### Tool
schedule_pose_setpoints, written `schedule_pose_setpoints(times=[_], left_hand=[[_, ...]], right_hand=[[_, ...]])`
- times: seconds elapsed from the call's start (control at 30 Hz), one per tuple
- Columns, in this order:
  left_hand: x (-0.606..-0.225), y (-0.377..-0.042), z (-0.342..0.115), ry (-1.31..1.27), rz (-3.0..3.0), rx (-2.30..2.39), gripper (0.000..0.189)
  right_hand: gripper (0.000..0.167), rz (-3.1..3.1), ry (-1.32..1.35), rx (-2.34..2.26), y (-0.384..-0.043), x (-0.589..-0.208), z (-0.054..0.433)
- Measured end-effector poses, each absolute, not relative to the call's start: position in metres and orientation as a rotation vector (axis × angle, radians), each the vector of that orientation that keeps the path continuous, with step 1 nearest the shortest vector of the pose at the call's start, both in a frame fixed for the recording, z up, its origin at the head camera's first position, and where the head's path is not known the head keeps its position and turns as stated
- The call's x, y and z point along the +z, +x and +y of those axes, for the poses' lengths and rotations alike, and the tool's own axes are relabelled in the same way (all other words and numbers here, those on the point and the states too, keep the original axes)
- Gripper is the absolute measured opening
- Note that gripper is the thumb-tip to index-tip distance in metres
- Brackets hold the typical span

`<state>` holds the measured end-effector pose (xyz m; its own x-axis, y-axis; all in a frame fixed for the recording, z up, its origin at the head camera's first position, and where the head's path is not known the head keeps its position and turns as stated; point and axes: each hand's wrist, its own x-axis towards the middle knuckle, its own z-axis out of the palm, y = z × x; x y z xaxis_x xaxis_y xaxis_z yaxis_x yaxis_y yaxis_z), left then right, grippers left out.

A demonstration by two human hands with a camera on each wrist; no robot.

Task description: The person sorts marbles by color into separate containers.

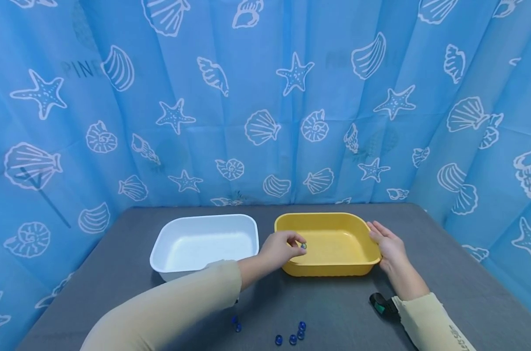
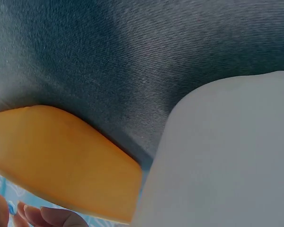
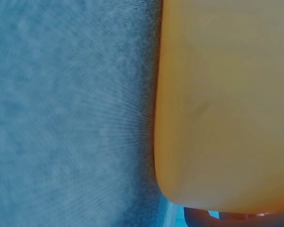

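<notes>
My left hand [image 1: 279,251] pinches a small glass marble [image 1: 303,246] between thumb and fingertips. It hangs over the near left part of the yellow basin [image 1: 331,270], just inside the rim. In the left wrist view only the fingertips show at the bottom left corner, with a bit of blue marble [image 2: 11,208] between them. My right hand [image 1: 391,248] holds the basin's right end, its thumb at the rim and its fingers along the outer side. The basin's wall [image 3: 227,118] hides most of that hand in the right wrist view.
A white basin [image 1: 160,270] stands left of the yellow one, partly behind my left sleeve. Several blue marbles [image 1: 293,340] lie near the grey table's front edge. A black strap device [image 1: 381,304] is at my right wrist. A blue shell-patterned curtain [image 1: 265,97] surrounds the table.
</notes>
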<state>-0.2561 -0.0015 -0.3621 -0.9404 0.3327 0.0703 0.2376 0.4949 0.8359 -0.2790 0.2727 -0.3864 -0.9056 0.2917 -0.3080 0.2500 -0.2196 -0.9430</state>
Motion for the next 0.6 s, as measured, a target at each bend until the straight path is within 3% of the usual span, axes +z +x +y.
schedule_pose_setpoints(times=[0.6], left_hand=[[-0.363, -0.250, -0.020, 0.479, 2.604, 1.528, 0.019]], right_hand=[[0.056, -1.962, -0.663, 2.342, -0.279, -0.386, 0.274]])
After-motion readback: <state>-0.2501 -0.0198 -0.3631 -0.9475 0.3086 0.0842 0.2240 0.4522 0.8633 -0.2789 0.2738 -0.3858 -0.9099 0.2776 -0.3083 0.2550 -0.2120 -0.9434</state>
